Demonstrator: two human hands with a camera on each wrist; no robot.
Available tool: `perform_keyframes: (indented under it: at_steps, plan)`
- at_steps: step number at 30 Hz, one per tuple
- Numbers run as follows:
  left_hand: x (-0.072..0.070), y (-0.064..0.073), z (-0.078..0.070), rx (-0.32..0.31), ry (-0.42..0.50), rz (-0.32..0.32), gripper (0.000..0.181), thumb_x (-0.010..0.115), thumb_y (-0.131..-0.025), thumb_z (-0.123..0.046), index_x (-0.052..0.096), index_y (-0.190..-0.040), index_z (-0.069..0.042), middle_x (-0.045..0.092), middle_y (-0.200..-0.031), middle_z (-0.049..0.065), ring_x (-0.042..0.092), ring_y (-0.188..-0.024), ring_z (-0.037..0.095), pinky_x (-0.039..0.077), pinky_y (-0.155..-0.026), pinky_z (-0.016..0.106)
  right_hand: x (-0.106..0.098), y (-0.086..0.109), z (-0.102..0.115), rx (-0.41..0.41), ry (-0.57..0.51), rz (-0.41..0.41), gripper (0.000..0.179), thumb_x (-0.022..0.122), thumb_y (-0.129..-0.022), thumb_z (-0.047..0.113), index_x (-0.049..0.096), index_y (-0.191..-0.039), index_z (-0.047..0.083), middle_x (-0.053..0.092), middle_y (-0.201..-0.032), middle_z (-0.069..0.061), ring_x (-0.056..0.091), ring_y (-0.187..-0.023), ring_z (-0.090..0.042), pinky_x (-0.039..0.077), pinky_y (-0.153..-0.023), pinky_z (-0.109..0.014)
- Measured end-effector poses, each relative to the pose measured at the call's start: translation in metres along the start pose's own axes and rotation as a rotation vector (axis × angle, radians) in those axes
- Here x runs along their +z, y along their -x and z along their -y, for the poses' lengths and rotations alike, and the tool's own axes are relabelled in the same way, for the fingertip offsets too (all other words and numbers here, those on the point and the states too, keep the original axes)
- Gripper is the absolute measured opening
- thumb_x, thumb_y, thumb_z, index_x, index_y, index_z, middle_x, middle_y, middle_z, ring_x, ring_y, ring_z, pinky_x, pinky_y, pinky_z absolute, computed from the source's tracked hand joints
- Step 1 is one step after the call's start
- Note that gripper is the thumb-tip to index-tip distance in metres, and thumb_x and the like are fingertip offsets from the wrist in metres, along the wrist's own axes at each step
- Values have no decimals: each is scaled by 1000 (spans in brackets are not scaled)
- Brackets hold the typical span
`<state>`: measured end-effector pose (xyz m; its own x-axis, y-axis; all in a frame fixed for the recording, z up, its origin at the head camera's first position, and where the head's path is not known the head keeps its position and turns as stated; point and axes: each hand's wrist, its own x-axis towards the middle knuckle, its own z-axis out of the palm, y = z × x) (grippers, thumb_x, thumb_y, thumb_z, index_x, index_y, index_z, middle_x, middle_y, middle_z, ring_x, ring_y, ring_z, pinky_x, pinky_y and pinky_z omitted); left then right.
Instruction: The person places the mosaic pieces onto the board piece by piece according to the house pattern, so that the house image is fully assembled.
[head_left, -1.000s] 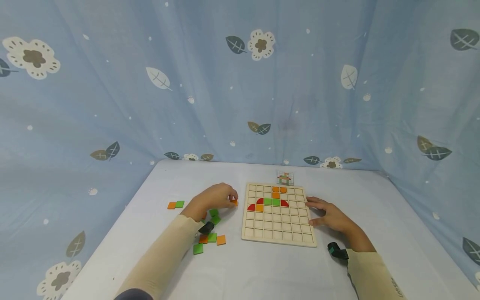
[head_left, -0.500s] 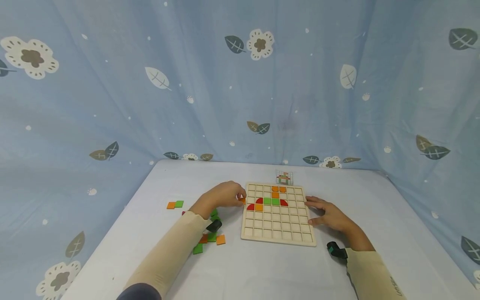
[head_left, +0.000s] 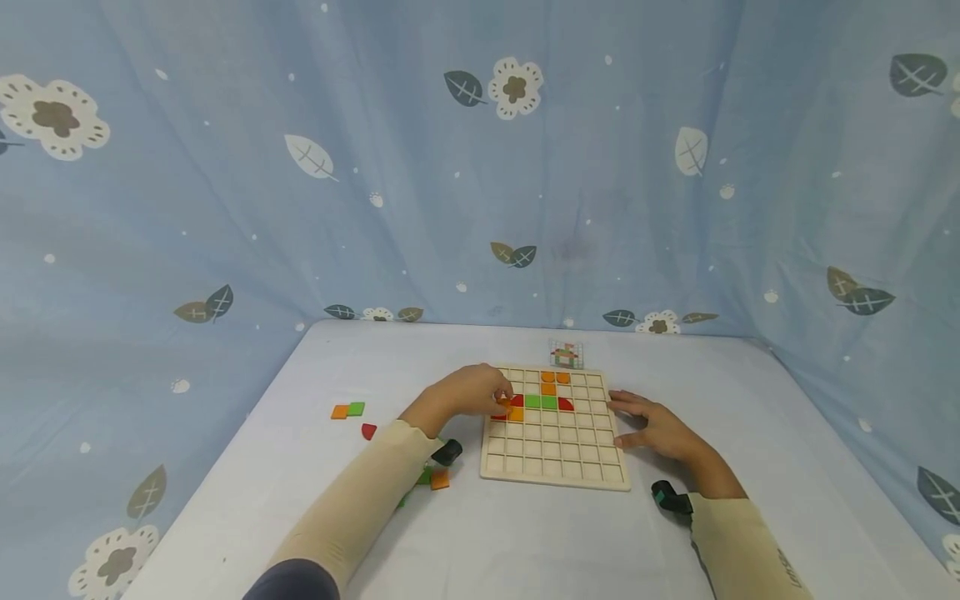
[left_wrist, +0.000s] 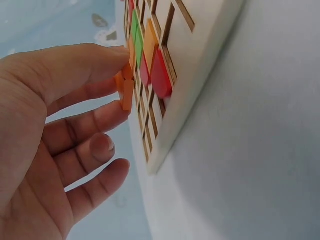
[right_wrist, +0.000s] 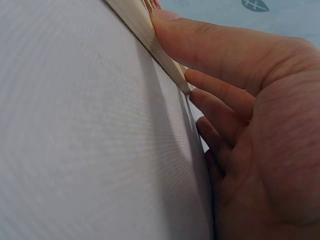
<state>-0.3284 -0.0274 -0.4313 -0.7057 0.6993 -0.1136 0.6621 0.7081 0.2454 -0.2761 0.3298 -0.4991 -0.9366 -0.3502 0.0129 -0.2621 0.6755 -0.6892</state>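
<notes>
My left hand (head_left: 468,390) is over the left side of a pale wooden grid board (head_left: 555,458), pinching a small orange tile (left_wrist: 128,95) between thumb and fingertips. Its other fingers are loosely bent. Close by the fingertips, a red rounded piece (left_wrist: 160,76) and an orange square (head_left: 516,415) sit in the grid. Further along the board are green squares (head_left: 541,402), another red piece (head_left: 566,405) and orange round pieces (head_left: 556,377). My right hand (head_left: 663,429) rests against the board's right edge, thumb at the rim (right_wrist: 145,30) and fingers spread along the side.
A small pattern card (head_left: 566,354) lies behind the board. Left of it, an orange and a green tile (head_left: 356,408) lie side by side, with a red piece (head_left: 368,431) nearby. More tiles, including an orange one (head_left: 439,479), lie partly hidden by my left forearm.
My left hand has carried the orange tile rightward from the table beside the board to over its left columns. The right hand has stayed at the board's edge.
</notes>
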Motion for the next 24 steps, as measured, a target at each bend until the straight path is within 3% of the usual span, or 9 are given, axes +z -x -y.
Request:
perform_keyframes:
  at_steps: [10,18,24]
  plan:
    - [3,-11,-8,47,20,-1,21,72,-89,-26,74,-109,-19,65,-94,-12,56,-84,6,48,-80,26,-1,1,5,-16,1,-3,77,84,-73,33,55,-136,1,34,-151,-20,21,-139,-46,18,-107,-65]
    - [9,-22,-13,109,0,-18,9,72,-89,-30,72,-94,-22,60,-80,-12,51,-74,9,44,-72,25,-1,0,4,0,-6,-4,77,84,-73,35,55,-137,3,34,-152,-18,22,-140,-44,19,-107,-64]
    - [8,-23,-21,117,-24,-17,17,72,-89,-30,74,-102,-20,64,-91,-11,54,-79,8,46,-77,27,-1,-1,3,-7,-8,-7,77,84,-72,34,55,-136,2,35,-151,-19,22,-140,-45,19,-107,-64]
